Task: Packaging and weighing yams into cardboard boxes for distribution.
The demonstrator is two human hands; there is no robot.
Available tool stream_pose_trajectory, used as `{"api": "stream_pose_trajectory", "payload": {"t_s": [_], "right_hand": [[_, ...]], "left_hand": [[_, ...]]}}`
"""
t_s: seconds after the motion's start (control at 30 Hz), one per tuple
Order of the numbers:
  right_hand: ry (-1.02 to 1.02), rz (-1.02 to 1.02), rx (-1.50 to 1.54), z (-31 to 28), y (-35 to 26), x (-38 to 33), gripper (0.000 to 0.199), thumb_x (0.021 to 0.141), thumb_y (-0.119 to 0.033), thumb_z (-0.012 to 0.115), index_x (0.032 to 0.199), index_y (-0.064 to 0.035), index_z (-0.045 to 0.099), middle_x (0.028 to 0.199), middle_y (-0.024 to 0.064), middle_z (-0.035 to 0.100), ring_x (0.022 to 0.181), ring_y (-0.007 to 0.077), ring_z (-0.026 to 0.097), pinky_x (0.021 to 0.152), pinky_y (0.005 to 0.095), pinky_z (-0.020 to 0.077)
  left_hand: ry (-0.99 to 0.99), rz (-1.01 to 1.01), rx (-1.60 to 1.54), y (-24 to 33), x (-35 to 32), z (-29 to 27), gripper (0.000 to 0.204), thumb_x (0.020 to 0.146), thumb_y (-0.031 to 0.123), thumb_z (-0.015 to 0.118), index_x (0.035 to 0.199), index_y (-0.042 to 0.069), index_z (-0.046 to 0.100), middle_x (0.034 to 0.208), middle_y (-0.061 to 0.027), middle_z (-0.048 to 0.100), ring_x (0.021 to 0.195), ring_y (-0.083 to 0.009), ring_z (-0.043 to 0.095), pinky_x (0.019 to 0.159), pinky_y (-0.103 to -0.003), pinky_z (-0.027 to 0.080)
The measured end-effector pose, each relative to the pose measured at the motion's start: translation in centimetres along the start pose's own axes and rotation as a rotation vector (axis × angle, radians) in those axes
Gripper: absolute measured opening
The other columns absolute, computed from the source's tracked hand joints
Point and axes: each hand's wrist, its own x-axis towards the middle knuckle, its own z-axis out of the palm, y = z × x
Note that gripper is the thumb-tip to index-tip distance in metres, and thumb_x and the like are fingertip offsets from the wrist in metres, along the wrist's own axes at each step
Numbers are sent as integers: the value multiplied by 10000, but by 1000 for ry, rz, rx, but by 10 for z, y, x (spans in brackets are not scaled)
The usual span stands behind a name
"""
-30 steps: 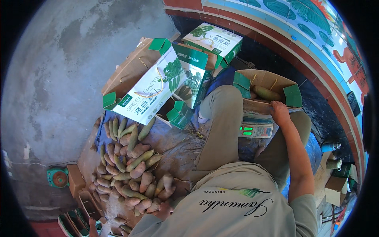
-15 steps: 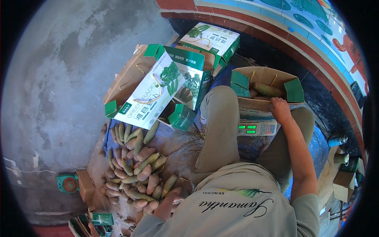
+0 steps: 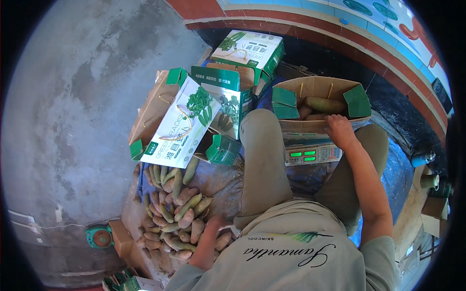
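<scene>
Radish pile (image 3: 177,213): long green-and-reddish radishes heaped on the ground at the person's left, just below the printed cartons.
Left hand (image 3: 213,224): down at the right edge of the pile, touching the radishes; the shirt and forearm hide the fingers, so I cannot tell whether it grips one.
Right hand (image 3: 338,131): fingers curled over the near rim of the open brown box (image 3: 315,104), holding it; it carries no radish.
Box contents: about three radishes visible inside.
Scale (image 3: 313,154): one, with green lit digits, directly under the box.
Doing it well: I judge that steadying the box squarely on the scale while the other hand picks single radishes keeps the load from tipping.
Cartons: three green-and-white ones (image 3: 187,121), one lying flat and two standing open, plus the brown box.
Tape roll (image 3: 100,237): one, teal, left of the pile.
</scene>
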Motion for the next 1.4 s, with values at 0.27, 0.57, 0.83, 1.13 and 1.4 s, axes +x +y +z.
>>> {"api": "stream_pose_trajectory", "payload": {"t_s": [0.27,0.57,0.83,1.13,1.4], "right_hand": [[60,-22,74,-6,0,-5,278,680,-144,661,925,-47,573,852,99,572,847,268,553,753,382,433],[126,-20,125,-16,-2,-6,264,688,-121,643,931,-40,583,863,101,564,868,274,541,780,381,423],[269,24,215,-27,-4,-5,208,707,-102,624,904,-38,599,867,101,568,874,281,533,788,379,418],[347,129,244,-27,2,-7,114,723,-99,609,822,-44,597,812,101,563,824,283,538,744,393,427],[379,269,183,-22,9,-9,76,735,-115,604,758,-48,575,768,98,574,771,287,559,674,403,460]], "left_hand": [[376,-30,-258,12,-7,-52,609,652,508,677,996,9,618,972,-210,619,931,-332,595,804,-403,457],[997,36,-596,49,-41,-112,525,664,426,697,936,-13,596,867,-229,619,847,-377,595,736,-432,460],[1321,316,-765,63,-66,-157,470,685,292,722,946,-68,568,771,-222,609,681,-355,587,662,-391,457],[1299,464,-1027,88,-96,-199,448,722,229,730,979,-90,548,809,-123,597,729,-172,533,685,-295,449],[1289,618,-1072,115,-113,-237,434,739,247,730,985,-60,548,842,-88,586,755,-149,518,722,-269,436]]}}
